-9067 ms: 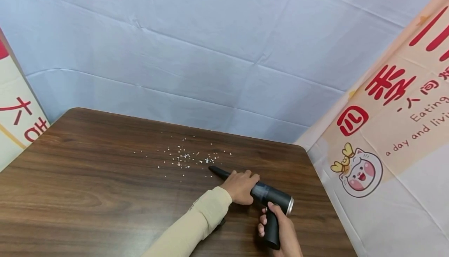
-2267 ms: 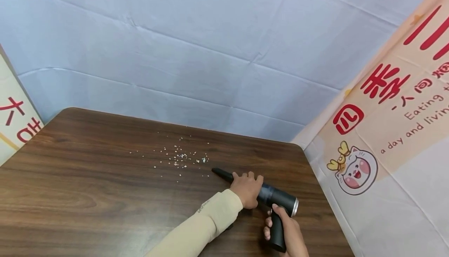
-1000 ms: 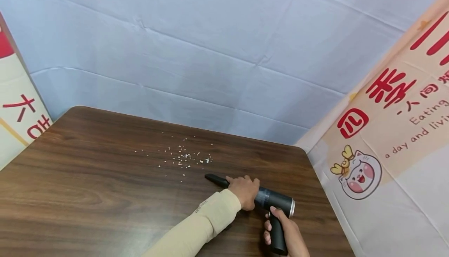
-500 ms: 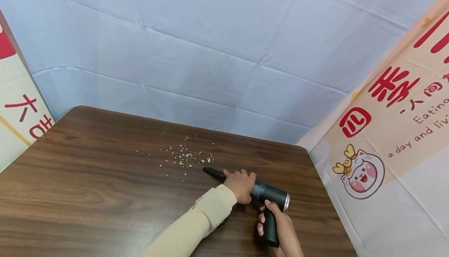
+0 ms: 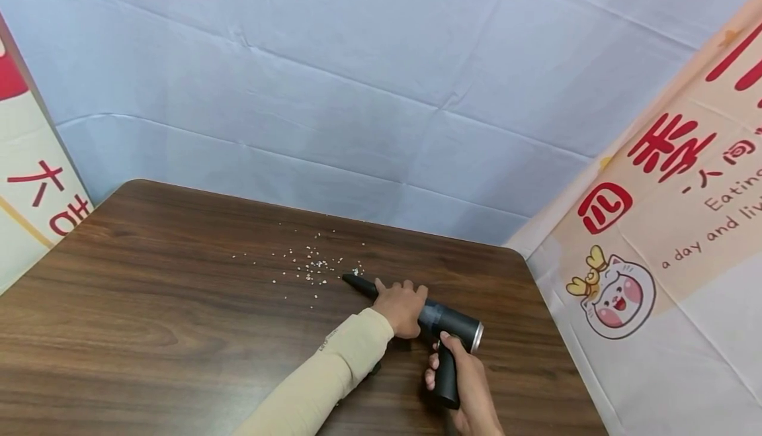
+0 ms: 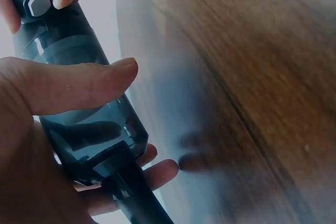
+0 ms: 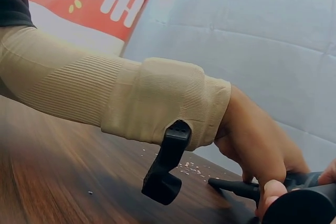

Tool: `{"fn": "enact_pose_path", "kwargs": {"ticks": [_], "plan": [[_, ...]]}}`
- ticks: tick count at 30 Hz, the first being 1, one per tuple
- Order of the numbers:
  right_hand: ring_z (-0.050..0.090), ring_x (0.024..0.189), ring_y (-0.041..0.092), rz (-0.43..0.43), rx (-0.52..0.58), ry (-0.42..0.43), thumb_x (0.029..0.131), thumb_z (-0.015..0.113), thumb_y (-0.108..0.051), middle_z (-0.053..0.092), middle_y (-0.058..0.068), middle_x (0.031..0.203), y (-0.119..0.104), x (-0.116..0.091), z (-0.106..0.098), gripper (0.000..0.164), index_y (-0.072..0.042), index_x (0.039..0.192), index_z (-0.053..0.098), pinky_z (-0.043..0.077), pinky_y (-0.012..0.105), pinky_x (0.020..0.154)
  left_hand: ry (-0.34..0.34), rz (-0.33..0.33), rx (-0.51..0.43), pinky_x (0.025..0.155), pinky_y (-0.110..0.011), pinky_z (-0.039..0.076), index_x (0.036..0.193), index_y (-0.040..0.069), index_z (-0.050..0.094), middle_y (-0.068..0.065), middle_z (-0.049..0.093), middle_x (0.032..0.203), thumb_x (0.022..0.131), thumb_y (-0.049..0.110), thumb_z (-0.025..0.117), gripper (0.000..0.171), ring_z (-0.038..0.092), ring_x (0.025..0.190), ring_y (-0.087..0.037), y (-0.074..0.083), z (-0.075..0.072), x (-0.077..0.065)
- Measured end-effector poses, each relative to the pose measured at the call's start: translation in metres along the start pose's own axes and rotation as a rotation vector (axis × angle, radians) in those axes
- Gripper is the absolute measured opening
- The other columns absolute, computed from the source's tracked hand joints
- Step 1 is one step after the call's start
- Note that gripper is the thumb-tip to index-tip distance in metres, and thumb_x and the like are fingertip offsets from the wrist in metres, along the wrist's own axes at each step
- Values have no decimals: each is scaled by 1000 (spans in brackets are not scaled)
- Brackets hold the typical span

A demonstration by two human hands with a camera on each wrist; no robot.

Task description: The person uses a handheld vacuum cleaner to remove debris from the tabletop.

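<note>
A black handheld vacuum cleaner (image 5: 457,323) is held low over the table, its narrow nozzle (image 5: 358,284) pointing to the far left. My left hand (image 5: 401,309) grips its front barrel from above. In the left wrist view, the thumb (image 6: 84,85) lies across the see-through dust cup (image 6: 113,124), with fingers under it. My right hand (image 5: 470,380) is wrapped round the handle (image 5: 446,380). Scattered white crumbs (image 5: 318,265) lie on the tabletop, several of them just beyond the nozzle tip. The right wrist view shows the nozzle (image 7: 233,186) slanting down; whether it touches the wood I cannot tell.
The brown wooden table (image 5: 178,304) has a rounded far edge. Behind it hangs a pale cloth (image 5: 333,92), with a printed banner (image 5: 673,224) at the right. A black wrist camera (image 7: 167,177) hangs below the left sleeve (image 7: 157,98).
Over the last second, both hands have pushed the vacuum forward and slightly left, bringing its nozzle tip to the crumbs' edge. Compared with nine seconds ago, fewer crumbs lie at the right side.
</note>
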State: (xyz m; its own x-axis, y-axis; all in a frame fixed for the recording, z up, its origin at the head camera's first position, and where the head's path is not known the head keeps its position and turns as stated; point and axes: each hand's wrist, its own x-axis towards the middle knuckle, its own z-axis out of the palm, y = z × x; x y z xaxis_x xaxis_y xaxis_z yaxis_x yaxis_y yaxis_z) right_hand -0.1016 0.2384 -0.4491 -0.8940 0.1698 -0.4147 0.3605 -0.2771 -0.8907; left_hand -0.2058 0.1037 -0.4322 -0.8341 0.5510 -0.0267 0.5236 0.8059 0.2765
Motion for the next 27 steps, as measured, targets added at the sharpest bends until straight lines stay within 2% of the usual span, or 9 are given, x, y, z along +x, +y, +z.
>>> {"fn": "enact_pose_path", "kwargs": {"ticks": [12,27], "plan": [[52,55,10,-20,-5,18,103,56,-36,52,0,71,-1,-4,0,41,3,113,47,49,24,52,1,25,-15,107,-70,35,147,16,51,-12,58,136,88,26,77,65,60,120,-34,1,-1,1],[54,53,12,-50,-19,114,104,55,-36,53,1,70,-2,-10,1,44,5,116,47,51,26,52,16,93,-31,110,-68,31,150,18,48,-10,56,138,90,27,75,66,59,122,-32,6,3,7]]}}
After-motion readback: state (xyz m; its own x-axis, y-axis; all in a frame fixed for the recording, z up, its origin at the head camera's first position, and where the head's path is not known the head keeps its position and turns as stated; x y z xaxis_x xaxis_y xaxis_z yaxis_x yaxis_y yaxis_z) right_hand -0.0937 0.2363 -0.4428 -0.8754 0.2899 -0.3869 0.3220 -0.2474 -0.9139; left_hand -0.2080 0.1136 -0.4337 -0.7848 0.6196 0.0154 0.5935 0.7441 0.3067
